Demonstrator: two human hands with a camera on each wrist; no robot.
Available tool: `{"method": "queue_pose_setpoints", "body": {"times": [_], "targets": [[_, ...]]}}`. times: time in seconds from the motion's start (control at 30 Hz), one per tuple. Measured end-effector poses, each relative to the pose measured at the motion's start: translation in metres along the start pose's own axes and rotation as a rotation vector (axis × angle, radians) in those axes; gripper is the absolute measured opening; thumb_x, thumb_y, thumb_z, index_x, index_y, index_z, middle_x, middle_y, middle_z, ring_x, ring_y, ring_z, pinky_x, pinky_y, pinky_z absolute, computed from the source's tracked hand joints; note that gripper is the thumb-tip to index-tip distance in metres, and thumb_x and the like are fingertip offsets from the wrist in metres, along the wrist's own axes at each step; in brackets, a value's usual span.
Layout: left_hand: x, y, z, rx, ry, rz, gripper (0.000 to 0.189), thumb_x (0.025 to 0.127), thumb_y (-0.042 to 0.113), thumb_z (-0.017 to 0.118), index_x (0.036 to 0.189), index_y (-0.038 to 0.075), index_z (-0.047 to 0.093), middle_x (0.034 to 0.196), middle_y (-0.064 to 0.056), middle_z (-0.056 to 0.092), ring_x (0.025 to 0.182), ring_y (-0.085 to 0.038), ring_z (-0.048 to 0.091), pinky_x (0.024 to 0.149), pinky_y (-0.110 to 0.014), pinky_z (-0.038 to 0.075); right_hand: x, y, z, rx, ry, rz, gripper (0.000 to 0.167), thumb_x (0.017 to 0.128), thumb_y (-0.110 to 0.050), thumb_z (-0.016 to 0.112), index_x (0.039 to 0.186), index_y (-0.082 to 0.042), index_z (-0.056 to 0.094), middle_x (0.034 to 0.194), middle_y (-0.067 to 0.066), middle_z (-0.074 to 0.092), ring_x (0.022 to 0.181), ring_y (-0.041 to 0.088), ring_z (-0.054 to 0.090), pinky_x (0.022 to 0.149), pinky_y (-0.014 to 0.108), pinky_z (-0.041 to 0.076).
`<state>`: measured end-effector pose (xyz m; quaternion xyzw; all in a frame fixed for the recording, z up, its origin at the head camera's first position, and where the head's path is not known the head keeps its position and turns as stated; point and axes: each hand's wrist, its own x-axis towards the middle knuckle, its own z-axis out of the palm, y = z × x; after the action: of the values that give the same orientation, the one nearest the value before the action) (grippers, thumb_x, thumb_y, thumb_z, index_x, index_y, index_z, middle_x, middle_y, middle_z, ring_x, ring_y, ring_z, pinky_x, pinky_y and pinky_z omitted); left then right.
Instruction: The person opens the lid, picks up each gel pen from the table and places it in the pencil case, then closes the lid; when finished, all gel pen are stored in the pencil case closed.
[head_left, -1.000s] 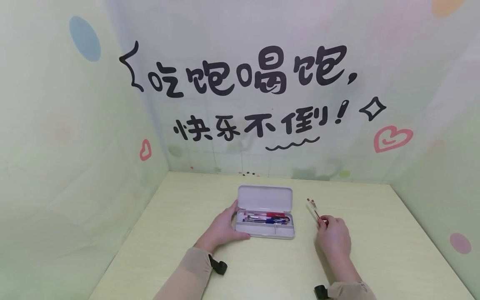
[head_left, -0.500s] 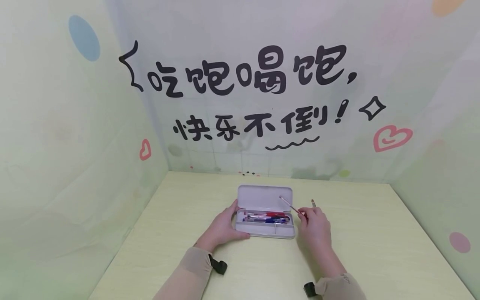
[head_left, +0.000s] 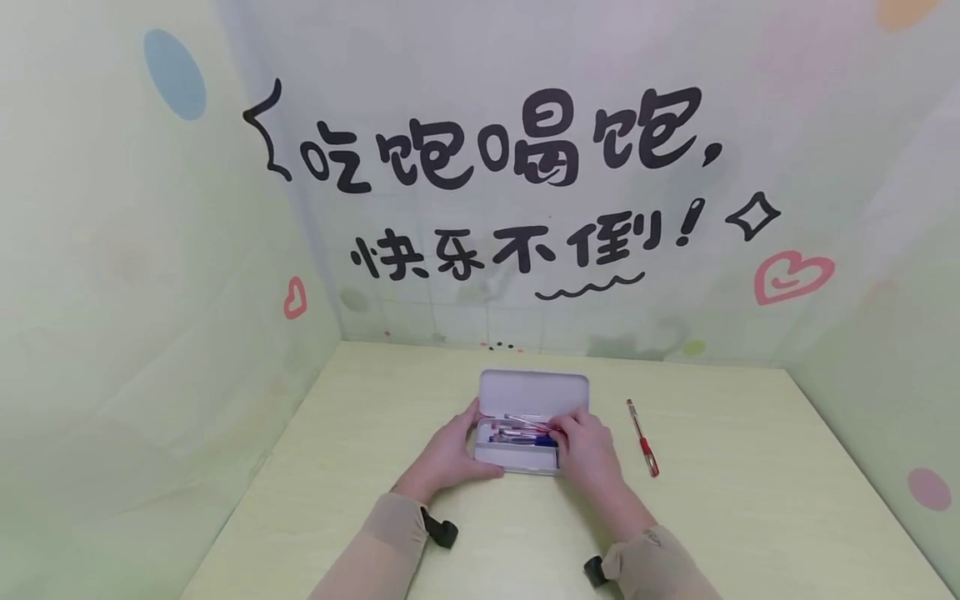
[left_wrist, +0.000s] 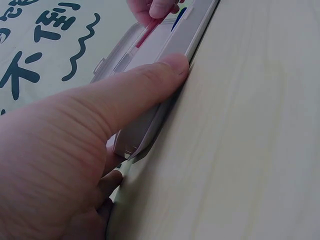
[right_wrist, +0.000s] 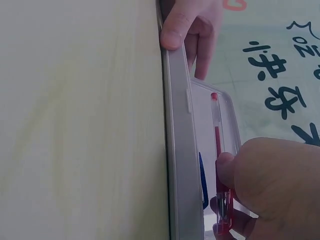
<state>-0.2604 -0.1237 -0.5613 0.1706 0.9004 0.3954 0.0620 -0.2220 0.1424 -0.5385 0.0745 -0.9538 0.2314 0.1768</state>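
In the head view, an open light-coloured pencil case [head_left: 534, 392] lies on the table, its lid tipped back. My left hand [head_left: 448, 457] grips the case's left end, with the thumb [left_wrist: 150, 82] on the front wall and the fingers behind. Over the case's right half, my right hand [head_left: 591, 454] pinches a clear-barrelled red gel pen [right_wrist: 217, 137], pointing left above the rear compartment. Several pens lie in that compartment, including one with a blue grip [head_left: 543, 441]; my right hand hides their right ends. Another red pen [head_left: 643, 442] lies on the table to the right.
The pale wood-look table [head_left: 360, 417] meets a printed backdrop [head_left: 420, 317] behind and at both sides. The case has a narrow front compartment [head_left: 517, 457]. Black wrist straps show on both sleeves.
My right hand has moved left from the table to over the case, carrying a red pen. The other red pen now shows in full on the table. My left hand stays on the case.
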Motion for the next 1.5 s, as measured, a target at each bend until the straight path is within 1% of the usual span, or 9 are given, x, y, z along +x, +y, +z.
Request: {"method": "queue_pose_setpoints", "body": {"times": [0.1, 0.3, 0.4, 0.5, 0.6, 0.8, 0.93, 1.17, 1.5], "targets": [[0.0, 0.001, -0.001, 0.002, 0.0, 0.004, 0.143, 0.069, 0.052, 0.103, 0.178, 0.012, 0.019, 0.174, -0.014, 0.046, 0.162, -0.042, 0.042, 0.135, -0.061, 0.036, 0.001, -0.005, 0.004, -0.01, -0.005, -0.045, 0.005, 0.099, -0.008, 0.079, 0.102, -0.011, 0.081, 0.097, 0.005, 0.066, 0.088, 0.026, 0.062, 0.082, 0.047, 0.056], [0.0, 0.001, 0.0, -0.002, -0.007, 0.013, 0.143, 0.07, 0.052, 0.103, 0.178, 0.014, 0.019, 0.174, -0.012, 0.047, 0.162, -0.04, 0.043, 0.134, -0.06, 0.037, 0.001, -0.013, 0.006, -0.016, -0.012, -0.083, 0.006, 0.096, -0.008, 0.083, 0.101, -0.012, 0.082, 0.093, 0.003, 0.063, 0.085, 0.022, 0.058, 0.079, 0.043, 0.054], [0.001, 0.0, 0.001, 0.004, -0.006, 0.012, 0.142, 0.07, 0.052, 0.103, 0.178, 0.013, 0.018, 0.174, -0.012, 0.048, 0.162, -0.04, 0.043, 0.134, -0.06, 0.037, 0.002, -0.016, 0.008, -0.027, 0.003, -0.111, 0.006, 0.095, -0.009, 0.084, 0.098, -0.014, 0.082, 0.091, 0.002, 0.063, 0.086, 0.023, 0.058, 0.079, 0.044, 0.053], [0.001, -0.001, 0.0, 0.005, -0.006, 0.012, 0.142, 0.07, 0.053, 0.103, 0.178, 0.012, 0.018, 0.173, -0.011, 0.048, 0.162, -0.04, 0.043, 0.134, -0.06, 0.038, 0.003, -0.02, 0.01, -0.048, -0.019, -0.118, 0.007, 0.096, -0.01, 0.083, 0.098, -0.017, 0.082, 0.093, 0.001, 0.063, 0.088, 0.024, 0.058, 0.082, 0.044, 0.053], [0.001, -0.002, -0.001, -0.003, -0.005, 0.021, 0.141, 0.071, 0.052, 0.103, 0.178, 0.012, 0.019, 0.172, -0.011, 0.05, 0.162, -0.038, 0.044, 0.134, -0.059, 0.038, 0.004, -0.024, 0.012, -0.071, -0.056, -0.108, 0.007, 0.098, -0.012, 0.081, 0.101, -0.018, 0.083, 0.096, 0.0, 0.063, 0.091, 0.024, 0.058, 0.086, 0.045, 0.053], [0.0, -0.001, -0.002, -0.013, -0.002, 0.03, 0.14, 0.071, 0.051, 0.103, 0.177, 0.012, 0.02, 0.171, -0.011, 0.051, 0.162, -0.038, 0.044, 0.135, -0.058, 0.038, 0.007, -0.03, 0.016, -0.116, -0.098, -0.091, 0.012, 0.1, -0.018, 0.08, 0.111, -0.022, 0.085, 0.096, -0.001, 0.063, 0.092, 0.024, 0.056, 0.086, 0.047, 0.054], [0.0, -0.001, -0.001, -0.022, -0.002, 0.031, 0.14, 0.071, 0.051, 0.103, 0.177, 0.012, 0.02, 0.173, -0.014, 0.048, 0.162, -0.04, 0.043, 0.134, -0.06, 0.038, 0.007, -0.031, 0.016, -0.131, -0.097, -0.083, 0.013, 0.1, -0.019, 0.08, 0.111, -0.023, 0.085, 0.096, -0.001, 0.064, 0.092, 0.023, 0.056, 0.085, 0.047, 0.053], [0.0, -0.001, -0.001, -0.021, 0.002, 0.037, 0.14, 0.071, 0.051, 0.103, 0.177, 0.01, 0.021, 0.173, -0.015, 0.048, 0.161, -0.041, 0.044, 0.134, -0.06, 0.039, 0.006, -0.033, 0.013, -0.128, -0.109, -0.071, 0.022, 0.1, -0.023, 0.081, 0.121, -0.026, 0.086, 0.092, -0.003, 0.063, 0.09, 0.022, 0.054, 0.085, 0.043, 0.052], [-0.001, 0.0, -0.002, -0.019, -0.004, 0.038, 0.142, 0.07, 0.052, 0.103, 0.177, 0.012, 0.02, 0.174, -0.014, 0.047, 0.162, -0.04, 0.043, 0.134, -0.06, 0.038, 0.004, -0.03, 0.011, -0.081, -0.107, -0.06, 0.019, 0.097, -0.02, 0.083, 0.116, -0.022, 0.084, 0.1, -0.001, 0.068, 0.099, 0.025, 0.059, 0.094, 0.048, 0.055]]}}
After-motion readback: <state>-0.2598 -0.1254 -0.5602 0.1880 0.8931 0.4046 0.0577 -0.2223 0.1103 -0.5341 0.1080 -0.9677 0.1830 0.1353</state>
